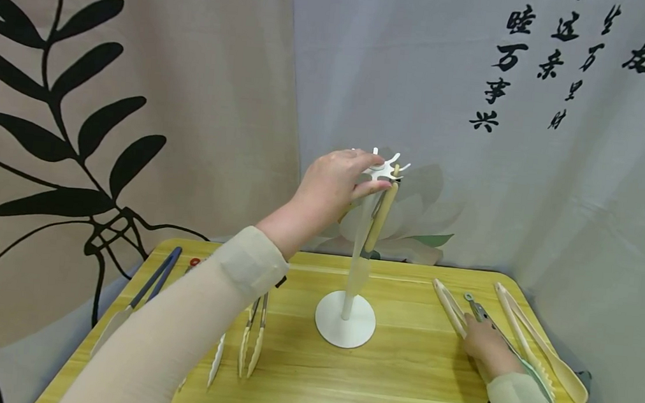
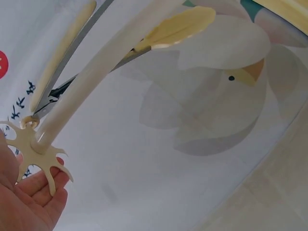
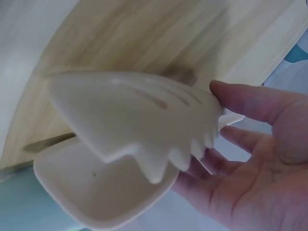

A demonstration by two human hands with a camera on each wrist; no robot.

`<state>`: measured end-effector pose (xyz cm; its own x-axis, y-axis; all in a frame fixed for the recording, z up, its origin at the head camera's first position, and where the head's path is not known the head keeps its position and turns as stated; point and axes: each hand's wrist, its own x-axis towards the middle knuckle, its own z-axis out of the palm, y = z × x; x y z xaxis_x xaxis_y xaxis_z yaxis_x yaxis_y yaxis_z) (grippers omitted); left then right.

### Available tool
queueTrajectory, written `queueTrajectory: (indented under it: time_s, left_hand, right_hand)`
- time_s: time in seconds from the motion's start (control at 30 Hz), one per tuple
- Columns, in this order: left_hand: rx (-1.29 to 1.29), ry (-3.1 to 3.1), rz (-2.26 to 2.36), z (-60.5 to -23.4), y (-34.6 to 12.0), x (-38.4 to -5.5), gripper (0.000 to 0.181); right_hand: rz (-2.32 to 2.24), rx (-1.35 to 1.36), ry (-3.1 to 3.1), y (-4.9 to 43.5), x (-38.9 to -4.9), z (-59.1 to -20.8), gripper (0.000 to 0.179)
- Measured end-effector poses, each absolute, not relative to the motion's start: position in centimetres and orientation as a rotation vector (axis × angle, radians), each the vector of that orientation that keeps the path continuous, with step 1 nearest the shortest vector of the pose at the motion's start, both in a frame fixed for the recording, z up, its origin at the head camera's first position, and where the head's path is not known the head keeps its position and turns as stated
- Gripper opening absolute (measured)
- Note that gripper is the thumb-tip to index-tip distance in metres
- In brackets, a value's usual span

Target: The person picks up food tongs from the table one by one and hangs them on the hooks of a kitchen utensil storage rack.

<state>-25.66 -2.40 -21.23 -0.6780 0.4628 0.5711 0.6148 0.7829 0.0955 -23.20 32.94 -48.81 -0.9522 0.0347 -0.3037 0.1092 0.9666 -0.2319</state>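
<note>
A white stand (image 1: 345,319) with a round base and a ring of hooks on top stands mid-table. My left hand (image 1: 332,180) grips its hooked top, thumb below and fingers above; in the left wrist view the fingers lie around the hooks (image 2: 50,178). Tongs with a yellow handle (image 1: 381,219) hang from one hook beside the pole, their yellow head (image 2: 180,29) apart from it. At the table's right side, my right hand (image 1: 484,345) holds cream tongs (image 1: 451,309). Close up, thumb and fingers sit around their toothed, slotted head (image 3: 139,110), over a scoop-shaped half (image 3: 96,183).
Right of my right hand lie grey-green tongs (image 1: 482,311) and cream spoon-shaped tongs (image 1: 563,373). On the left are tongs with dark blue handles (image 1: 160,277), tongs with pale yellow tips (image 1: 252,349) and others partly behind my left sleeve. A printed curtain (image 1: 223,90) hangs behind the table.
</note>
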Motion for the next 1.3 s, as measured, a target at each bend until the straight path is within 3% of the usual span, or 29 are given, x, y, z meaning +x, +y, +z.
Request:
queueTrajectory:
  time_s: [0.63,1.3]
  left_hand:
    - [-0.777,-2.444,-0.362,-20.9,-1.9,-25.4,0.049]
    - [-1.077,-2.589,-0.454,-20.3,-4.4,-26.9,0.049]
  right_hand:
    - [-0.685,0.059,2.945,31.6,-23.0,-45.6,0.079]
    - [-0.738,0.038,3.019,29.7,-22.8,-44.8,0.083]
